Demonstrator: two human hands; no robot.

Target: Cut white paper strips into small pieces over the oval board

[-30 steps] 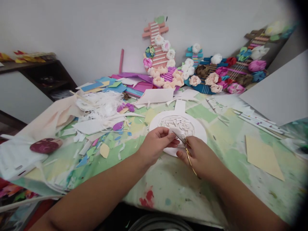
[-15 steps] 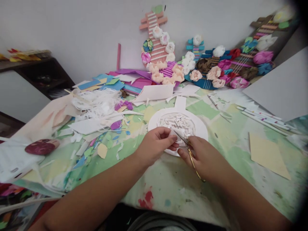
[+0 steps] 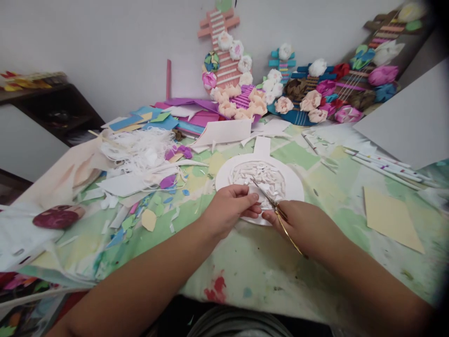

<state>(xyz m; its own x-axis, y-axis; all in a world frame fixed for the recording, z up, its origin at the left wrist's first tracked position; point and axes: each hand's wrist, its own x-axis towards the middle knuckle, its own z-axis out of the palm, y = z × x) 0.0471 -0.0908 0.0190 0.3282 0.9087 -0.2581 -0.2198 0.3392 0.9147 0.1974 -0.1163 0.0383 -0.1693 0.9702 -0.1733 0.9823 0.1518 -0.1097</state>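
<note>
My right hand point(image 3: 301, 220) is closed round gold-handled scissors point(image 3: 288, 232), whose blades point up and left. My left hand point(image 3: 235, 204), fingers pinched, holds a small piece of white paper point(image 3: 253, 189) at the blades. Whether the blades are cutting into it, I cannot tell. Beneath both hands lies a white oval cutout point(image 3: 224, 171) with a short tab at its far end. Small white paper scraps point(image 3: 261, 172) are heaped within its ring. My hands and the scissors hide the near part of the oval.
To the left lie a tangle of white string point(image 3: 136, 150) and paper scraps point(image 3: 149, 220). Decorated guitar-shaped crafts point(image 3: 224, 70) lean on the wall. At the right are white sticks point(image 3: 386, 167) and a cream paper sheet point(image 3: 391, 219). A maroon oval object point(image 3: 56, 216) sits far left.
My right hand has turned slightly, and the scissor handles have swung a little to the right. My left hand keeps its pinch on the paper. The view has shifted slightly.
</note>
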